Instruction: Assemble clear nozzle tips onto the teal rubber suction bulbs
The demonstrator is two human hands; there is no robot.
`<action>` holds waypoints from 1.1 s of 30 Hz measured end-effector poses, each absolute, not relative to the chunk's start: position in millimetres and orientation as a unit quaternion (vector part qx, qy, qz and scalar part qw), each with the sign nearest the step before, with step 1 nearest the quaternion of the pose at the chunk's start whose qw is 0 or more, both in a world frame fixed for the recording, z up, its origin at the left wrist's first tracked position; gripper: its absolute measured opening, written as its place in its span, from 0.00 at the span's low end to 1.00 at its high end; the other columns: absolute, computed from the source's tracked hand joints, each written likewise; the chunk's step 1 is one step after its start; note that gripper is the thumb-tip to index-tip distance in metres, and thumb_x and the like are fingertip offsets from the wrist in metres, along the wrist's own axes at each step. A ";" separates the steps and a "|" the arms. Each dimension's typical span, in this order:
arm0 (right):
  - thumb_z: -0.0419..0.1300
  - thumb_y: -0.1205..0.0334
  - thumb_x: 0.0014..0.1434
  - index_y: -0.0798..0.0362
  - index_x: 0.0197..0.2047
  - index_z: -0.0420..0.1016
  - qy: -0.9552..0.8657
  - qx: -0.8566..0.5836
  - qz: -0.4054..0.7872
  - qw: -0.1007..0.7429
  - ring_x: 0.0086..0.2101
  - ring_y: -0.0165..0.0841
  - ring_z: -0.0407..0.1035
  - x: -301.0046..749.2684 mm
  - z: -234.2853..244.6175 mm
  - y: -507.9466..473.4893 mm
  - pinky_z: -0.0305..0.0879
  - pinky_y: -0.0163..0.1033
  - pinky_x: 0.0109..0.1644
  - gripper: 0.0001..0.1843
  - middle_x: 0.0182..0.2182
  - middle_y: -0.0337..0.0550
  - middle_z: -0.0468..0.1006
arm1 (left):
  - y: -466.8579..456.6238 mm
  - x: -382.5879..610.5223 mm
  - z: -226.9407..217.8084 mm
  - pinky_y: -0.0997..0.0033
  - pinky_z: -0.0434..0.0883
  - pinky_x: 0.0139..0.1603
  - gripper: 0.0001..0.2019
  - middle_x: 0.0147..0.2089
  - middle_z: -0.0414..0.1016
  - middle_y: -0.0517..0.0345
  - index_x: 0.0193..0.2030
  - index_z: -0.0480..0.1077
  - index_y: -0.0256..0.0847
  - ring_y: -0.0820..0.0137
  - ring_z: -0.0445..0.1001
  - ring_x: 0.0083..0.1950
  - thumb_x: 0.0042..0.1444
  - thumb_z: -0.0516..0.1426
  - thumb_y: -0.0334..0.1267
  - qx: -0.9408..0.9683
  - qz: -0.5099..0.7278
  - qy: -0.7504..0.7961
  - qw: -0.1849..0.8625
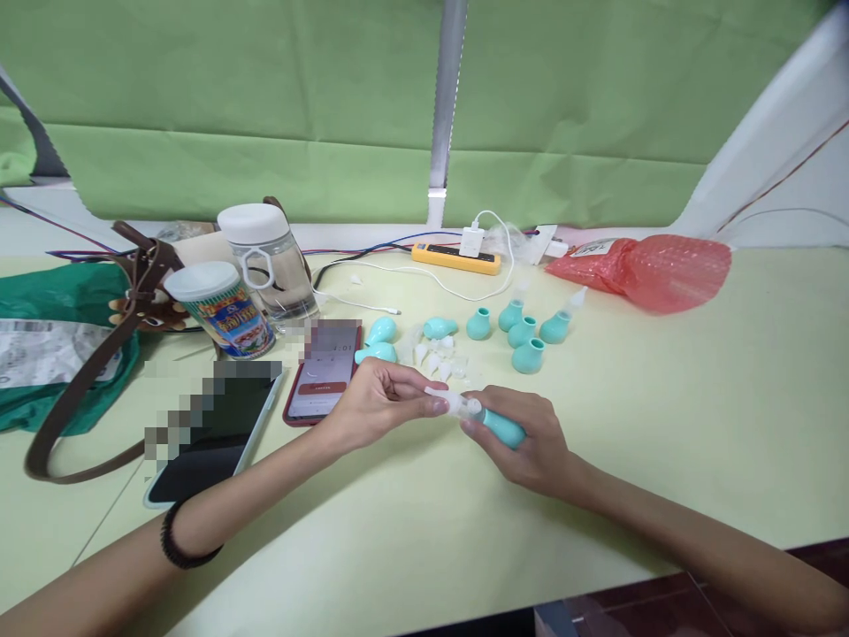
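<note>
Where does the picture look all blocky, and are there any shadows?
Head view: square blocks hide parts of the dark phone and the red-cased phone; head view: soft shadow falls on the table below the left arm; head view: the pale tip in the left hand looks hazy, its details hard to make out.

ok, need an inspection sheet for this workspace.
Surface: pale yellow-green tabletop, no spills seen
Job items: teal bulbs, some upright, some lying; small white tips loose
Clutter: dark-screened phone, red-cased phone, printed cup, bottle, green bag, red wrap
Left grip: pinches translucent nozzle
Right grip: around held bulb; nozzle seating unclear
Cables: white cable from charger on yellow power strip, free end loose
Surroundings: green sheeting behind
</note>
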State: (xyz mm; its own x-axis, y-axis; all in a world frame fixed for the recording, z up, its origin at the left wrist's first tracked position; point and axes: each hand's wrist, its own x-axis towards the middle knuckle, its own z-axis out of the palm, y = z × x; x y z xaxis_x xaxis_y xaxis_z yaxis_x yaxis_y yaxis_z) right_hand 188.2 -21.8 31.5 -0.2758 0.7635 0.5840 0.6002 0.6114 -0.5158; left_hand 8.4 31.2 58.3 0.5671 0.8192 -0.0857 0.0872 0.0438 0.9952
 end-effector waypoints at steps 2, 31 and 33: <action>0.52 0.64 0.53 0.52 0.34 0.68 -0.791 -0.432 0.102 0.420 0.20 0.28 0.59 187.9 32.9 -21.9 0.58 0.34 0.24 0.06 0.20 0.40 0.68 | 29.8 9.4 57.5 0.71 0.71 0.32 0.12 0.28 0.77 0.53 0.32 0.74 0.33 0.66 0.75 0.31 0.40 0.62 0.37 0.626 0.298 0.360 0.624; 0.58 0.61 0.48 0.51 0.30 0.67 -0.754 -0.462 0.105 0.454 0.31 0.32 0.65 218.4 83.6 28.3 0.63 0.39 0.36 0.05 0.29 0.41 0.69 | 14.4 5.5 86.2 0.70 0.71 0.40 0.16 0.44 0.73 0.53 0.41 0.72 0.38 0.65 0.72 0.41 0.42 0.61 0.36 0.638 0.406 0.382 0.531; 0.59 0.60 0.46 0.51 0.31 0.68 -0.728 -0.488 0.104 0.471 0.31 0.33 0.66 225.1 92.8 54.5 0.64 0.39 0.35 0.07 0.28 0.40 0.71 | 14.4 4.4 92.2 0.72 0.71 0.39 0.12 0.42 0.74 0.54 0.38 0.73 0.37 0.65 0.72 0.42 0.45 0.59 0.36 0.638 0.411 0.399 0.514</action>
State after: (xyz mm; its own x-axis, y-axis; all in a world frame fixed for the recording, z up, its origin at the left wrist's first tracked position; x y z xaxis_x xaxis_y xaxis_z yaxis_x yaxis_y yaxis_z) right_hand 225.1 54.5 92.8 -0.0804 0.8076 0.5842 0.6122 0.5026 -0.6105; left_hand 4.4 14.4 92.2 0.3435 0.9323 0.1135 0.0870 -0.1520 0.9845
